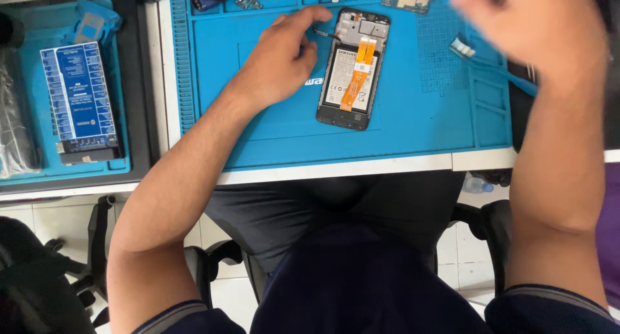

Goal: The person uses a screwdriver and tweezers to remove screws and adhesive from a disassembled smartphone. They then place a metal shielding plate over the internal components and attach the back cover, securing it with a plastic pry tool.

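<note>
An opened smartphone (pixel 353 68) lies face down on the blue work mat (pixel 413 127), back cover off, so its battery and an orange flex cable (pixel 359 72) face up where they can be reached. The left hand (pixel 281 59) rests beside it on the mat, fingers pinched on a thin dark tool (pixel 325 33) whose tip meets the phone's upper left edge; the planted palm likely steadies that fine work. The right hand (pixel 536 24) is raised above the mat's right side and blurred, so I cannot tell what it grips, if anything. A small brush (pixel 462 48) lies below it. Left on the tabletop (pixel 336 169), a blue boxed device (pixel 81 101) sits in a tray.
</note>
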